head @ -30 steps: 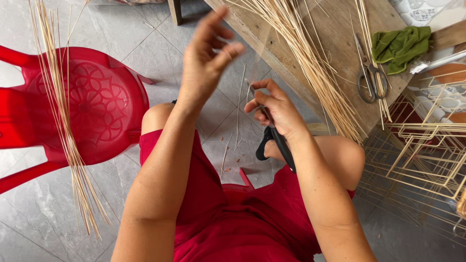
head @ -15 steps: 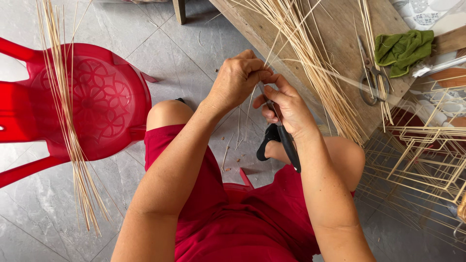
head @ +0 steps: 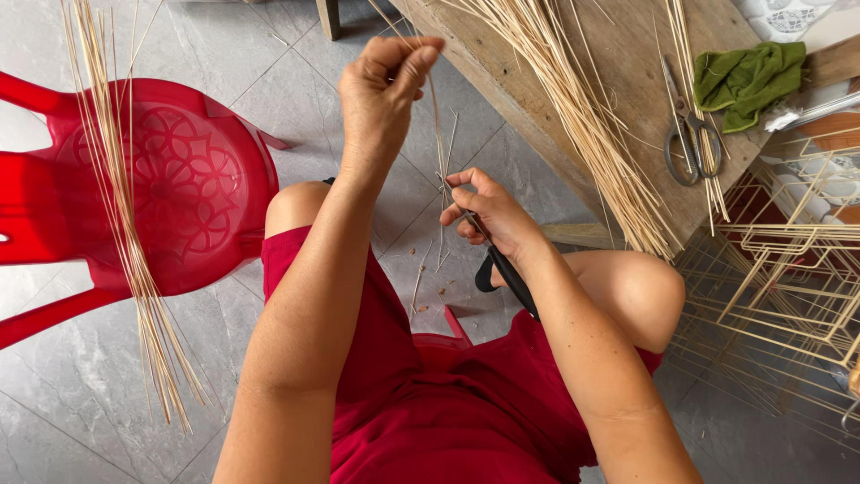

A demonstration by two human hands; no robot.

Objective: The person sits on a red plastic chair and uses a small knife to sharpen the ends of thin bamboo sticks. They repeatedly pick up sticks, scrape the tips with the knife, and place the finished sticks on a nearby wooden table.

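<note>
Grey marbled floor tiles (head: 81, 421) spread beneath a seated person in red shorts, and a wooden worktop (head: 627, 81) slants across the upper right. The left hand (head: 383, 90) is raised, its thumb and fingertips pinched shut on the upper part of a thin pale stick (head: 436, 134). That stick runs down from the left hand to the right hand (head: 488, 215), which sits lower and to the right, just above the knees. The right hand grips black-handled scissors (head: 502, 269), its fingers curled round them, with the blade end meeting the stick at the fingertips; how far the blades are parted cannot be told. Beyond the right hand, a loose bundle of long sticks (head: 582, 116) lies along the worktop, with metal scissors (head: 688, 134) and a green cloth (head: 748, 76) further right. Left of the left hand stands a red plastic chair (head: 179, 188) with more sticks (head: 125, 233) lying across it. Stick-built frames (head: 788, 287) stand right of the right hand.
</note>
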